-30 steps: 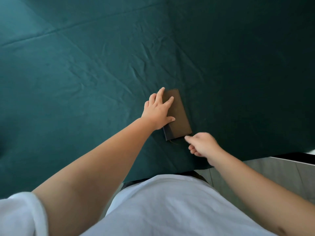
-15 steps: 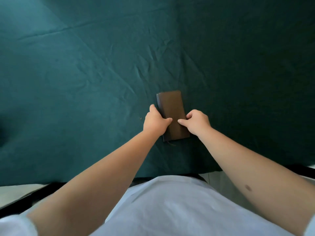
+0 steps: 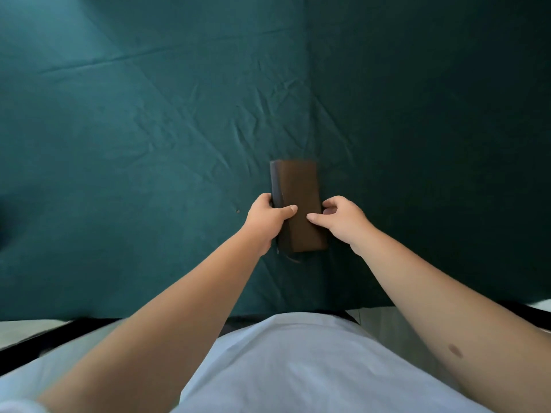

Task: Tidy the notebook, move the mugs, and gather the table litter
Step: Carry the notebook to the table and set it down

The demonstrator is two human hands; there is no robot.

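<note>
Lying closed on the table [image 3: 149, 174], towards the near edge and about midway along it: notebook [image 3: 298, 189], brown cover up, dark spine to the left, long side running away from the near edge. Trailing from its near end, a thin dark strand, too small to name. Gripped along the spine side by the left hand [image 3: 267, 222], thumb pressed flat on the cover, fingers curled over the spine and hidden behind it. Touched on the opposite long edge by the right hand [image 3: 343, 220], thumb tip resting on the cover, fingers bent loosely against that edge; hard to say whether clamping or merely resting. Hidden beneath both hands, the middle stretch of each long edge. Covering the whole table, a creased dark green cloth [image 3: 417, 114], far right part deep in shadow and hard to read. Just left of the notebook, a tiny brownish speck [image 3: 237, 211] on the cloth, unidentifiable. Cut off at the bottom: a pale shirt [image 3: 298, 368] and both bare forearms. No containers visible.
</note>
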